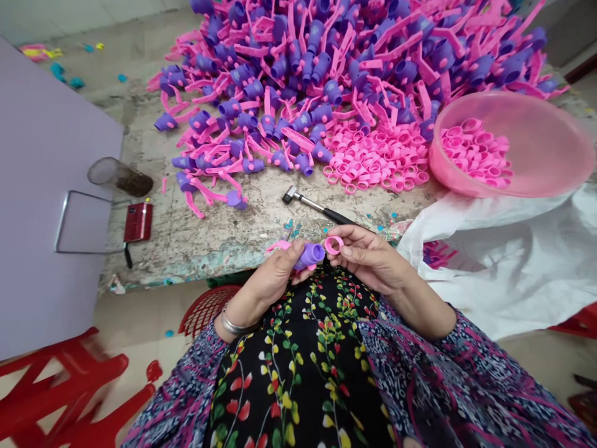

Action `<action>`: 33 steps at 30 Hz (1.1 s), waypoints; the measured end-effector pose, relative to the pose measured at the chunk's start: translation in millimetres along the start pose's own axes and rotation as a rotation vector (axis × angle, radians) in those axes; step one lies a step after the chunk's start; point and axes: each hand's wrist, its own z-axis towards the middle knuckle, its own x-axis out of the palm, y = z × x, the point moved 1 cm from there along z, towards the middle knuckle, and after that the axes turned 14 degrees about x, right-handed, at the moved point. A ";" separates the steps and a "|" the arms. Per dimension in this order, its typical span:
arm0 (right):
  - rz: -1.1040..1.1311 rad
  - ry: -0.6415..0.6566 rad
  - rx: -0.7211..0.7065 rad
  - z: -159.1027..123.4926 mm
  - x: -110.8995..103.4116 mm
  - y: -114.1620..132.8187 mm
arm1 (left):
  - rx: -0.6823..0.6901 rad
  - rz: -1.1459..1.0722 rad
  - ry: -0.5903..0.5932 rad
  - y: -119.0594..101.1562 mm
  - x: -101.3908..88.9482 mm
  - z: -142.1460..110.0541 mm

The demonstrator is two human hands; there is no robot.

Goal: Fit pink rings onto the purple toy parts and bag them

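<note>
My left hand (278, 272) is closed around a purple plastic tube piece (310, 256) with pink arms, its round opening turned to the right. Between the thumb and fingers of my right hand (368, 256) is a pink plastic ring (334, 245). The ring is held close beside the tube's open end, with a small gap between them. Both hands are just off the table's front edge, above my lap. On the table beyond them lies a small hammer (317, 206) with a black handle.
A big heap of purple-and-pink pieces (298, 74) covers the table's back. Loose pink rings (375, 158) lie before it, beside a pink bowl (536, 143) holding more. A white sack (489, 267) hangs at right. At left are a glass (120, 177), a red box (138, 222) and red chairs (69, 392).
</note>
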 end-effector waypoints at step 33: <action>0.143 -0.014 0.126 4.1 -2.1 -13.3 | -0.044 0.148 -0.057 7.2 -3.3 -6.0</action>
